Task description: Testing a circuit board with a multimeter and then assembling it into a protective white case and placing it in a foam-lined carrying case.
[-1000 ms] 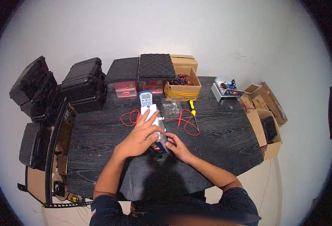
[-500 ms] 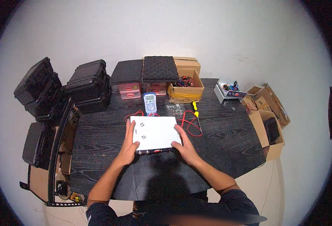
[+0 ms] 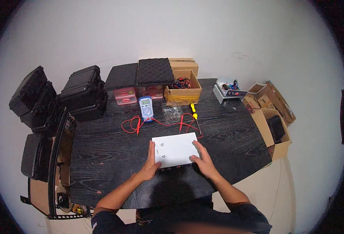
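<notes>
I can pass over bare tabletop [image 3: 234, 150] at left and right; beyond the white box [image 3: 177, 149], on the far side, multimeter [image 3: 146, 109], red leads [image 3: 181, 123] and screwdriver [image 3: 195, 115] block me.

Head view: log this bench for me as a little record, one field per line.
Left hand: on the left edge of the white box
Right hand: on its right edge, thumb on top
White box: between the left hand and right hand
Beyond it: multimeter, bag, screwdriver
Back: carton of cables
Left side: black cases
</notes>
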Tool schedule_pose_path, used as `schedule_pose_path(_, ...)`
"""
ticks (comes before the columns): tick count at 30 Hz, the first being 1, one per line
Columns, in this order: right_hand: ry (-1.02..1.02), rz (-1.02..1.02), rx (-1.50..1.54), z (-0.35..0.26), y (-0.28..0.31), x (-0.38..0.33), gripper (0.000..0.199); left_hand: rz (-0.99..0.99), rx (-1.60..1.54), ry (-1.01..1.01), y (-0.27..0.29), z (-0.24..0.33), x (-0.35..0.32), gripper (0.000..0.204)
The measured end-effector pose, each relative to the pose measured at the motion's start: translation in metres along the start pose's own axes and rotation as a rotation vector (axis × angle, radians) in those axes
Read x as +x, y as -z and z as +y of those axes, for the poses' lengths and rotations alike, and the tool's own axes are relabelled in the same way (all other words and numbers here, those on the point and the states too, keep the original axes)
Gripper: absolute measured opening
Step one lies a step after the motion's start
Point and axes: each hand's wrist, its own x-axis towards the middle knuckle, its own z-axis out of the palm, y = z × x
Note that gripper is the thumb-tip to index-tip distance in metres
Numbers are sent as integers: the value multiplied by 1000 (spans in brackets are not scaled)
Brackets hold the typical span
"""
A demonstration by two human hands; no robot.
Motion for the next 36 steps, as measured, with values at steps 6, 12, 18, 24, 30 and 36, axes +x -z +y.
schedule_pose_path(6,68,120,-210,14,31,-10,68,-154,170,-118,-37,1,9,113)
schedule_pose_path(12,111,338,-556,30,77,-34,59,-362,179,-91,-73,36,48,107)
schedule_pose_path(18,114,476,-733,62,142,-41,46,-426,315,-211,-132,45,105,105)
schedule_pose_path(24,190,564,-752,94,205,-28,40,-353,428,-269,-191,43,161,104)
schedule_pose_path(30,243,646,-702,126,240,-12,35,-292,552,-309,-218,45,199,101)
schedule_pose_path(36,272,739,-594,139,243,-8,33,-278,494,-286,-219,45,203,96)
